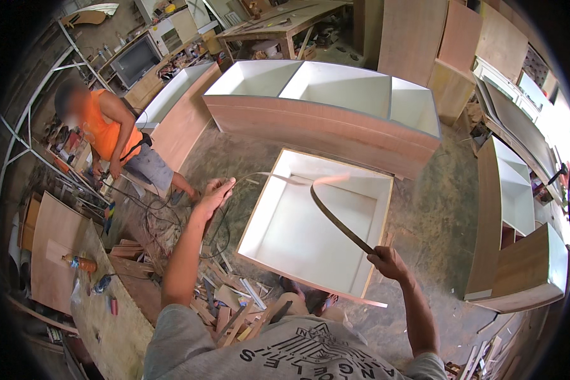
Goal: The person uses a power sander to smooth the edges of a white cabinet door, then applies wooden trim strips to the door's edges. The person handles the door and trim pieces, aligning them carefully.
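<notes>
A white-lined, open wooden box (297,221) lies in front of me, with its open side up and pale wooden edges. My right hand (389,262) is closed around a long, flexible strip of edge banding (343,227), which rises and curls over above the box. To the left of the box, my left hand (216,195) pinches the end of a thin, bowed strip (254,175) that reaches over the box's far left part. I cannot tell whether both hands hold one continuous strip. Neither hand touches the box.
A long three-compartment cabinet (323,126) lies beyond the box. At the left, a person in an orange top (111,123) holds a corded tool. Wood scraps (228,304) cover the floor near my feet, and cables (161,218) trail left. More cabinets (519,259) stand right.
</notes>
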A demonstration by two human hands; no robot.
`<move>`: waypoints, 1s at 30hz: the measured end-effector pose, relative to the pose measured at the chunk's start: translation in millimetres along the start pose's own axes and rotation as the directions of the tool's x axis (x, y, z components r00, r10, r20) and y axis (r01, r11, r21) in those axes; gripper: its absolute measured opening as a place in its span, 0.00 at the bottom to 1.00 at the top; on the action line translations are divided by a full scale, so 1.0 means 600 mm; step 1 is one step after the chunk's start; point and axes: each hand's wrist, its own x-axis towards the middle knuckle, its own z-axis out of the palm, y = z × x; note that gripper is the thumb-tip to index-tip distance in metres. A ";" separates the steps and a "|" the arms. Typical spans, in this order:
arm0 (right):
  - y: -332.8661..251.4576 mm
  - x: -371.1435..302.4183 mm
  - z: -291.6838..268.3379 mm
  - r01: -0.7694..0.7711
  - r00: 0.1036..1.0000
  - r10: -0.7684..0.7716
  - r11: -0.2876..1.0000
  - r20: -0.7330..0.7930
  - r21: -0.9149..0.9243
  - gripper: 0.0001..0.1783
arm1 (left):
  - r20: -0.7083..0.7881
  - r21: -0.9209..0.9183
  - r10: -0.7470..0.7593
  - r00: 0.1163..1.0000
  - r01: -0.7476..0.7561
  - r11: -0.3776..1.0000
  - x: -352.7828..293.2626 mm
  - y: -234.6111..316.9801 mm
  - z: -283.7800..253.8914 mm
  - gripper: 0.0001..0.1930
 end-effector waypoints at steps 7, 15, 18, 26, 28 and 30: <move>0.079 -0.008 0.095 -0.092 0.991 0.036 0.887 0.131 0.452 0.21 | 0.209 0.466 0.464 0.861 -0.505 0.727 -0.172 0.010 0.253 0.18; -0.129 0.147 -0.020 0.290 0.923 0.144 0.349 -0.357 0.891 0.33 | 0.276 0.435 0.679 0.680 -0.718 0.543 -0.255 0.012 0.361 0.14; -0.138 0.140 -0.095 0.479 0.784 0.210 0.394 -0.584 0.785 0.24 | 0.357 0.400 0.727 0.586 -0.800 0.448 -0.254 0.000 0.358 0.16; -0.212 0.018 -0.127 0.517 0.732 0.217 0.440 -0.645 0.734 0.20 | 0.467 0.268 0.682 0.563 -0.825 0.497 -0.211 -0.080 0.349 0.17; -0.249 -0.019 -0.115 0.627 0.729 0.201 0.186 -0.654 0.756 0.22 | 0.472 0.245 0.753 0.458 -0.889 0.387 -0.186 -0.102 0.345 0.13; -0.276 -0.054 -0.107 0.706 0.577 0.288 0.294 -0.764 0.644 0.24 | 0.493 0.174 0.764 0.417 -0.907 0.383 -0.184 -0.095 0.356 0.11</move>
